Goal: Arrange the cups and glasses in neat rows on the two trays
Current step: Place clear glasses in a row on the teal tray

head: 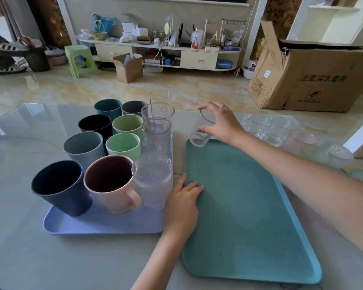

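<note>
A lilac tray on the left holds several coloured cups in rows, among them a navy cup and a pink mug, plus tall clear glasses along its right side. The teal tray on the right is bare. My right hand grips a small clear glass, tilted, just above the teal tray's far left corner. My left hand rests flat on the teal tray's left edge, holding nothing.
Several clear and pinkish glasses stand loose on the glass table to the right of the teal tray. Beyond the table are a tiled floor, a large cardboard box, a small box and a cluttered TV cabinet.
</note>
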### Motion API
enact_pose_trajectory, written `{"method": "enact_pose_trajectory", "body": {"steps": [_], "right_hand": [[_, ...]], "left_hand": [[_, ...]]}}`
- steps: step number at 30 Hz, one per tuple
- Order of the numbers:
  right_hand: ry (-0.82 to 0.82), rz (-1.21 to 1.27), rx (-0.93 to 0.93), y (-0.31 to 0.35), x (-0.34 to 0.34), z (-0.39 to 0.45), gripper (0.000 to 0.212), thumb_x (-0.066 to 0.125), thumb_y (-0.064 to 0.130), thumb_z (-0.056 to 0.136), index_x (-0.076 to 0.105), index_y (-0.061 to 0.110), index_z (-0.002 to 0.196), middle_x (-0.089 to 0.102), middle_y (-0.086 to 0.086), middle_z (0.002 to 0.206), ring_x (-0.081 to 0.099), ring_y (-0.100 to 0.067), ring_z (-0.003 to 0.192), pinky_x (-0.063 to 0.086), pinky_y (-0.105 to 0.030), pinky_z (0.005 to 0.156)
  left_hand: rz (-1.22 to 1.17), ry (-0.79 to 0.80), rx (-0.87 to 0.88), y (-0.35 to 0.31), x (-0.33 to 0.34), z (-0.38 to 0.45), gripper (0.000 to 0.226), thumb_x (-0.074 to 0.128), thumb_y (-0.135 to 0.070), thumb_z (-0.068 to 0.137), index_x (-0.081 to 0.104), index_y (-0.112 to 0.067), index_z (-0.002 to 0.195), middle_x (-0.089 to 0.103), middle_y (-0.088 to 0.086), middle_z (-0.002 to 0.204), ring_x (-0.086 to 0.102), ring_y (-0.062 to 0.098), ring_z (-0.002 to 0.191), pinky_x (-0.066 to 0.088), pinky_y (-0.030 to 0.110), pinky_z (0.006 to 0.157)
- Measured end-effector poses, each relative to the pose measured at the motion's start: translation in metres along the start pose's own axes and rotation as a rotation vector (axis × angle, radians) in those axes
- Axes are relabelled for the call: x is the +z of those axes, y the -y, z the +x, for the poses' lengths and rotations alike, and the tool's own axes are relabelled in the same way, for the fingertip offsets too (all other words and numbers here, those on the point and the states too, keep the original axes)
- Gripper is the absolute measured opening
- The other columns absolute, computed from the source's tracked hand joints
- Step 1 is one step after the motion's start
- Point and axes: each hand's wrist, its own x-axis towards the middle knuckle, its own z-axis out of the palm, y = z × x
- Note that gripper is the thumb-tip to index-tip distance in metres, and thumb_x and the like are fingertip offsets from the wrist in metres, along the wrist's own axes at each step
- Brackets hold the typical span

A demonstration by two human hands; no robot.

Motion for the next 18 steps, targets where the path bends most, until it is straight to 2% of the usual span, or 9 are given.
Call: {"method": "enact_pose_trajectory", "body": {"steps": [3, 7, 11, 13, 14, 16, 18], "right_hand": [[0.124, -0.048, 0.026, 0.004, 0.02, -0.005, 0.06, 0.08, 0.024, 0.072, 0.054, 0.019, 0.126, 0.047, -0.011, 0.134, 0.039, -0.028, 0.127, 0.032, -0.03, 0.102], [0.121, -0.044, 0.112, 0.004, 0.032, 0.001, 0.056, 0.079, 0.024, 0.073, 0.055, 0.022, 0.124, 0.046, -0.011, 0.135, 0.039, -0.028, 0.127, 0.034, -0.033, 0.104], [0.214, -0.042, 0.115, 0.004, 0.031, 0.004, 0.057, 0.078, 0.031, 0.073, 0.052, 0.028, 0.124, 0.044, -0.01, 0.132, 0.04, -0.027, 0.126, 0.036, -0.035, 0.104], [0.278, 0.0, 0.096, 0.002, 0.026, 0.002, 0.059, 0.073, 0.043, 0.076, 0.048, 0.032, 0.128, 0.042, -0.01, 0.136, 0.039, -0.026, 0.129, 0.034, -0.035, 0.106], [0.28, 0.052, 0.098, 0.0, 0.02, 0.003, 0.06, 0.067, 0.051, 0.078, 0.045, 0.033, 0.132, 0.039, -0.01, 0.141, 0.037, -0.026, 0.132, 0.031, -0.034, 0.106], [0.183, 0.08, 0.115, -0.011, 0.001, 0.011, 0.061, 0.053, 0.057, 0.086, 0.037, 0.032, 0.138, 0.035, -0.008, 0.148, 0.032, -0.025, 0.136, 0.026, -0.033, 0.107], [0.109, -0.14, 0.165, -0.031, -0.022, 0.022, 0.064, 0.047, 0.057, 0.089, 0.029, 0.028, 0.143, 0.032, -0.007, 0.152, 0.029, -0.028, 0.139, 0.025, -0.041, 0.113]], "left_hand": [[-0.012, 0.007, -0.001, -0.001, -0.001, 0.0, 0.062, 0.036, 0.007, 0.08, 0.053, -0.024, 0.13, 0.048, -0.009, 0.141, 0.019, 0.015, 0.143, 0.021, 0.022, 0.111], [-0.024, 0.026, -0.012, -0.003, -0.002, -0.001, 0.062, 0.036, 0.007, 0.079, 0.053, -0.023, 0.131, 0.048, -0.008, 0.141, 0.02, 0.017, 0.143, 0.02, 0.023, 0.112], [-0.035, 0.012, -0.016, -0.001, -0.001, 0.001, 0.062, 0.036, 0.007, 0.079, 0.054, -0.023, 0.13, 0.049, -0.009, 0.141, 0.02, 0.016, 0.143, 0.021, 0.023, 0.112], [-0.043, 0.012, -0.019, 0.0, 0.0, 0.001, 0.063, 0.036, 0.008, 0.078, 0.054, -0.023, 0.129, 0.049, -0.009, 0.14, 0.02, 0.015, 0.143, 0.023, 0.024, 0.111], [-0.046, 0.016, -0.019, 0.0, 0.001, 0.001, 0.063, 0.036, 0.008, 0.078, 0.054, -0.023, 0.129, 0.049, -0.009, 0.14, 0.019, 0.014, 0.143, 0.023, 0.024, 0.112], [-0.05, 0.018, -0.024, 0.001, 0.001, 0.0, 0.064, 0.036, 0.009, 0.077, 0.054, -0.024, 0.129, 0.048, -0.01, 0.141, 0.019, 0.013, 0.143, 0.022, 0.023, 0.112], [-0.05, 0.007, -0.029, 0.002, 0.003, 0.001, 0.064, 0.037, 0.009, 0.077, 0.055, -0.024, 0.129, 0.048, -0.011, 0.14, 0.019, 0.011, 0.143, 0.022, 0.022, 0.111]]}}
